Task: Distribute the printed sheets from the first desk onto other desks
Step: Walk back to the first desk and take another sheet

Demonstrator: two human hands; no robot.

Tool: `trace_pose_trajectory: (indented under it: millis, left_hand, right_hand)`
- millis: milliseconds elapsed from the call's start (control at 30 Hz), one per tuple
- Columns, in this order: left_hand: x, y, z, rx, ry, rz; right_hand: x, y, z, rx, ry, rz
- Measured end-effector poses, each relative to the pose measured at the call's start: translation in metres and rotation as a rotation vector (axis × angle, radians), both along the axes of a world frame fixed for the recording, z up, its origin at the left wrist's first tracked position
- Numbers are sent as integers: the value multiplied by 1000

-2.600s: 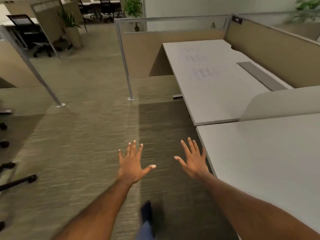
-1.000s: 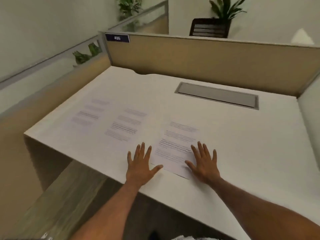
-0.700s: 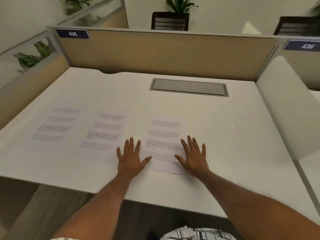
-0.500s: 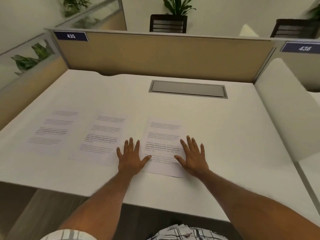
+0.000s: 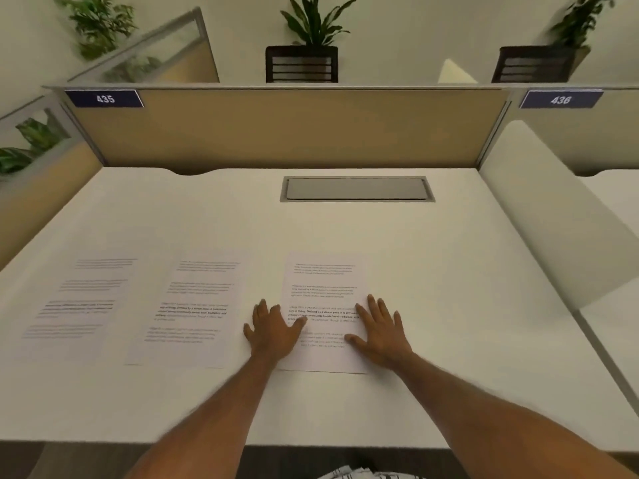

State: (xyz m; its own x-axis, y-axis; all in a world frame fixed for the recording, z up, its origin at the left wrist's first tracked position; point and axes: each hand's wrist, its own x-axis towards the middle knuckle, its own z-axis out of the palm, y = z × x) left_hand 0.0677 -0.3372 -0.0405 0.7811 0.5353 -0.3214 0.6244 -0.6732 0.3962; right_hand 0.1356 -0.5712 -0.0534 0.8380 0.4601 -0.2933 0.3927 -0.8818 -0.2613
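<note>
My left hand (image 5: 273,331) and right hand (image 5: 380,328) flat, fingers spread, holding nothing, pressing right sheet (image 5: 323,281) on surface (image 5: 449,305). Risk: sheet slides or creases, flat paper gives no edge to pinch.

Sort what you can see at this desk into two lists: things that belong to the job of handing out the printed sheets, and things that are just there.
Part of the job:
right sheet, under both hands
middle sheet
left sheet
left hand
right hand
desk

Just there:
grey cable hatch
435 label
436 label
partition panel
plants
</note>
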Motion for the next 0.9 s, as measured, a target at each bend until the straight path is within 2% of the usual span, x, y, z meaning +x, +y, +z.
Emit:
trace_pose_trajectory:
  millis: [167, 267, 367, 600, 900]
  left_hand:
    - [8, 10, 6, -109, -305, 151]
    - [10, 20, 9, -357, -331, 152]
    - [12, 28, 8, -471, -318, 95]
    - [4, 31, 1, -710, -378, 79]
    - [25, -29, 13, -969, -385, -5]
  right_hand:
    - [-1, 0, -1, 22, -3, -15]
    - [1, 1, 1, -1, 17, -23]
    - [1, 4, 7, 33, 29, -57]
    - [-20, -29, 14, 286, -93, -301]
    - [-58, -98, 32, 730, -152, -864]
